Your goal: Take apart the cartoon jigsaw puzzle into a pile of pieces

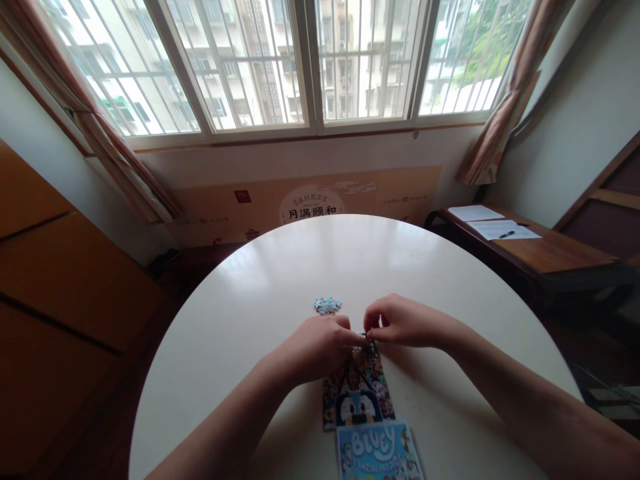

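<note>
A partly built jigsaw puzzle (357, 390) with a blue cartoon dog lies on the round white table (250, 320). My left hand (317, 347) and my right hand (397, 321) meet at its far edge, fingers curled and pinched together over the top row. What they pinch is too small to make out. A small heap of loose puzzle pieces (327, 305) lies just beyond my left hand. The blue puzzle box (377, 453) lies below the puzzle at the table's near edge.
A dark wooden side table (550, 253) at the right carries sheets of paper (500, 229) and a pen. Flat cardboard (310, 200) leans against the wall under the barred window. Wooden cabinets (55, 280) stand at the left.
</note>
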`<state>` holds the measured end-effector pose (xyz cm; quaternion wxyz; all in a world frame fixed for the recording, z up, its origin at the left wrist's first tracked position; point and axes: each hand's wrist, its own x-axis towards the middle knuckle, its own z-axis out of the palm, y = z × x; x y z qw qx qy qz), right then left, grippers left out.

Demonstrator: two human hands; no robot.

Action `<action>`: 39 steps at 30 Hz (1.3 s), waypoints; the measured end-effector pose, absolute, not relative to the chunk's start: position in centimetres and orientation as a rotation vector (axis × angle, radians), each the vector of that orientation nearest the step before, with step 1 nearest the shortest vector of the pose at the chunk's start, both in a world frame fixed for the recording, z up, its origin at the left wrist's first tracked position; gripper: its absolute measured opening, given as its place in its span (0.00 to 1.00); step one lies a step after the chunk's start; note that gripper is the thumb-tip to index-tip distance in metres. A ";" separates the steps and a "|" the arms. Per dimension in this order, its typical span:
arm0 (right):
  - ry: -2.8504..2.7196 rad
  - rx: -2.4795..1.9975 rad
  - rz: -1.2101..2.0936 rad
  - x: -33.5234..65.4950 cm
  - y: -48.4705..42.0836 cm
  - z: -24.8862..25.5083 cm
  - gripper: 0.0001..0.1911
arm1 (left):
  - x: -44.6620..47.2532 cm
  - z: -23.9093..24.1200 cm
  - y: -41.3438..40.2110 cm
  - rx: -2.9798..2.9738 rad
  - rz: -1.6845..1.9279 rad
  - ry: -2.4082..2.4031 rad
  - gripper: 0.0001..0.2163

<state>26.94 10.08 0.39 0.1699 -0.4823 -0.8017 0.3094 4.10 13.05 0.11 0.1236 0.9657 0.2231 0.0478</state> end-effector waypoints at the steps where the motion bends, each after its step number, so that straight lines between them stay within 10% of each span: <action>1: -2.280 -1.367 0.873 26.9 10.0 0.4 0.07 | 4.1 0.2 13.0 2.812 0.140 0.651 0.18; 39: -1.625 -1.425 1.263 25.9 10.6 0.0 0.15 | 2.2 1.0 15.7 2.731 0.877 1.092 0.06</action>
